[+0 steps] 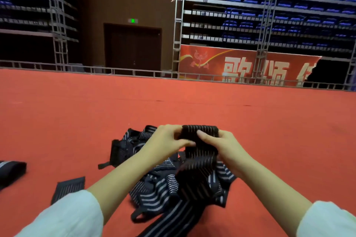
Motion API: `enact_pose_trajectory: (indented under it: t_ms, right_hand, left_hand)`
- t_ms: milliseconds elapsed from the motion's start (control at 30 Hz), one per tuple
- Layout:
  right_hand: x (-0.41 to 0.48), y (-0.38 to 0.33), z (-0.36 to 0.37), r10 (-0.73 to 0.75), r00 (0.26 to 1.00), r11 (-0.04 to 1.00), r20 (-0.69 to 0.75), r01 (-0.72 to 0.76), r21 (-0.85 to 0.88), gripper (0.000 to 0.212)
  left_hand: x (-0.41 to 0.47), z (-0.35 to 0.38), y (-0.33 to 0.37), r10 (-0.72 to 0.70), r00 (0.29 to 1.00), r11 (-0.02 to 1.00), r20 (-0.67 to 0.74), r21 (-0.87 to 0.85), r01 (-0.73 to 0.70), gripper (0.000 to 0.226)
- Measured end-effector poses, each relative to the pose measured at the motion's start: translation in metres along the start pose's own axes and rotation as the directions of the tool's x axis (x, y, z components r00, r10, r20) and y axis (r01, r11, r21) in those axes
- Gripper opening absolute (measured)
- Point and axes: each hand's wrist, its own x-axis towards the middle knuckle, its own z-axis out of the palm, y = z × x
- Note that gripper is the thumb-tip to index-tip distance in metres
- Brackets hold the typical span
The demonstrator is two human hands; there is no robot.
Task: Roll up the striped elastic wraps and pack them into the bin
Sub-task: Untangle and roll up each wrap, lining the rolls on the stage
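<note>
At the near left edge a dark folded thing (11, 171) lies on the red floor (173, 106); I cannot tell what it is. Just to the right of it, a flat dark striped piece (69, 188) lies alone on the floor. More to the right, in the near middle, is the pile of striped wraps (154, 186), loose and tangled, with some loops sticking out.

Above the far side of this pile the person holds one wrap (200, 131), which is partly rolled. The left hand (167, 140) has its fingers curled round the left end of the roll, and the thumb reaches across the front. The right hand (223, 146) grips the right end, with the thumb pressed on the front of the roll and the fingers behind it. The free tail of this wrap hangs from the roll down into the pile. The bin is not in view from here.

I judge that the wrap is light and soft, but also springy. An elastic band like this probably wants to open again when the pressure goes away. So the best place to hold it seems to be at both ends of the roll, with the thumbs on the outer layer, while the tail is pulled a little tight. The tangled pile may also drag on the tail.
</note>
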Motion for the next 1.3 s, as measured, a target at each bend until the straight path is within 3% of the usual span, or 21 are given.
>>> enact_pose_trajectory:
  t_ms: [100, 200, 367, 600, 767, 867, 967, 1000, 1100, 1200, 1300]
  right_hand:
    - [0.003, 0.021, -0.004, 0.110, 0.988, 0.990, 0.112, -0.119, 0.076, 0.039]
    - [0.001, 0.044, -0.008, 0.152, 0.963, 0.988, 0.221, -0.142, -0.061, 0.030]
    - [0.002, 0.075, -0.011, 0.119, 0.980, 0.979, 0.162, -0.088, -0.184, 0.021]
    - [0.010, 0.091, -0.016, 0.203, 0.964, 0.926, 0.173, -0.132, -0.354, 0.016]
    - [0.013, 0.086, -0.010, 0.158, 0.970, 0.985, 0.185, -0.142, -0.096, 0.012]
    - [0.012, 0.093, -0.001, 0.163, 0.979, 0.983, 0.121, -0.171, 0.065, 0.017]
    - [0.009, 0.096, 0.004, 0.149, 0.983, 0.985, 0.109, -0.157, 0.068, 0.044]
    - [0.009, 0.097, 0.006, 0.136, 0.983, 0.990, 0.122, -0.140, 0.032, 0.045]
    - [0.008, 0.092, 0.009, 0.090, 0.992, 0.996, 0.093, -0.090, 0.002, 0.018]
    - [0.017, 0.086, 0.007, 0.087, 0.994, 0.993, -0.062, -0.082, 0.083, 0.044]
    - [0.028, 0.077, 0.001, 0.036, 0.983, 0.999, -0.180, -0.030, 0.038, 0.069]
  left_hand:
    - [0.004, 0.013, -0.019, -0.071, 0.993, 0.996, -0.089, -0.069, 0.065, 0.023]
    - [0.007, 0.023, -0.037, -0.106, 0.986, 0.992, -0.129, -0.077, 0.097, 0.019]
    - [0.009, 0.030, -0.060, -0.174, 0.969, 0.982, -0.177, -0.107, 0.157, 0.018]
    - [0.013, 0.021, -0.077, -0.218, 0.944, 0.976, -0.247, -0.058, 0.210, 0.021]
    - [0.011, 0.022, -0.076, -0.235, 0.941, 0.970, -0.243, -0.127, 0.209, 0.021]
    - [0.005, 0.027, -0.076, -0.232, 0.946, 0.971, -0.225, -0.115, 0.211, 0.019]
    - [0.004, 0.028, -0.075, -0.235, 0.940, 0.971, -0.245, -0.106, 0.215, 0.015]
    - [0.004, 0.028, -0.074, -0.234, 0.940, 0.971, -0.250, -0.104, 0.214, 0.015]
    - [0.008, 0.028, -0.070, -0.226, 0.951, 0.971, -0.213, -0.124, 0.203, 0.017]
    - [0.013, 0.031, -0.064, -0.203, 0.971, 0.975, -0.124, -0.112, 0.190, 0.011]
    - [0.019, 0.034, -0.056, -0.182, 0.980, 0.977, -0.081, -0.129, 0.171, 0.008]
